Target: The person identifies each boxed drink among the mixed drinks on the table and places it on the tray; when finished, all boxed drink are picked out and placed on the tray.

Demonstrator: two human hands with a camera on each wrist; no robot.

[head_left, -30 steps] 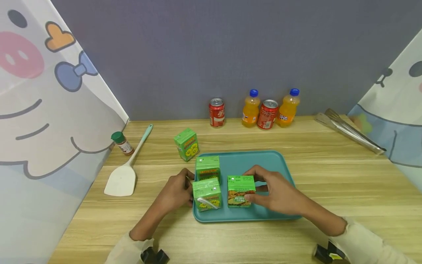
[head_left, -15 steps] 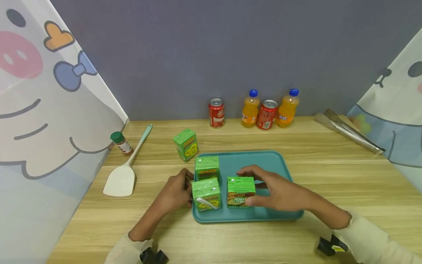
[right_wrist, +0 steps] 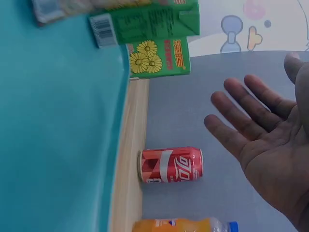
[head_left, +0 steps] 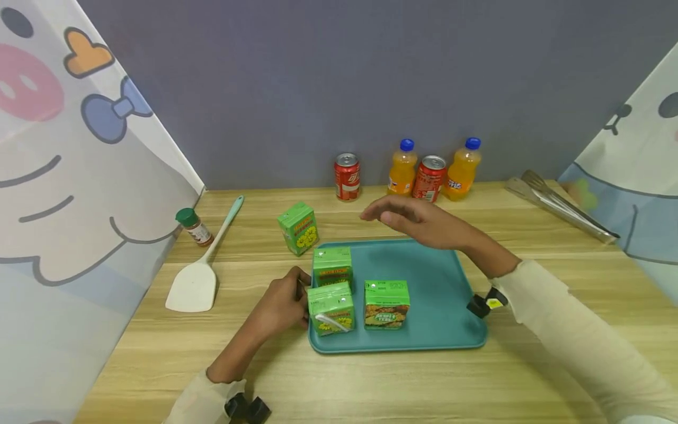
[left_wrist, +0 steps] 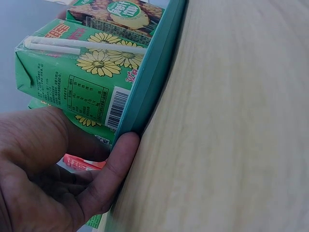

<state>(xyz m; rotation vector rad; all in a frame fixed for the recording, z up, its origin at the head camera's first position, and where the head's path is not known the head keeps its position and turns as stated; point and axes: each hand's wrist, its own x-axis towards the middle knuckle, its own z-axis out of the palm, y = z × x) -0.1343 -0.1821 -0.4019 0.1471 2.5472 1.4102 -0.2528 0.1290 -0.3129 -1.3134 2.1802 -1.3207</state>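
Observation:
My left hand (head_left: 282, 300) grips the left rim of the teal tray (head_left: 434, 324); in the left wrist view its curled fingers (left_wrist: 113, 169) meet the tray edge. Right beside it, two green drink cartons stand on the tray, a front one (head_left: 332, 318) with a straw on its face and a rear one (head_left: 332, 262). A third carton with a brown front (head_left: 385, 309) stands near the tray's middle. My right hand (head_left: 424, 221) hovers over the tray's far edge, fingers extended, holding nothing. Another green carton (head_left: 299, 228) stands on the table behind the tray.
Along the back wall stand a red can (head_left: 347, 178), an orange soda bottle (head_left: 402, 171), a second can (head_left: 429, 179) and a second bottle (head_left: 462, 171). Metal tongs (head_left: 567, 209) lie at right. A white spatula (head_left: 193, 285) and a green-capped jar (head_left: 195, 227) are at left.
My right hand has let go of the brown-fronted carton and moved up and away toward the back of the tray. The carton stays on the tray; my left hand has hardly moved.

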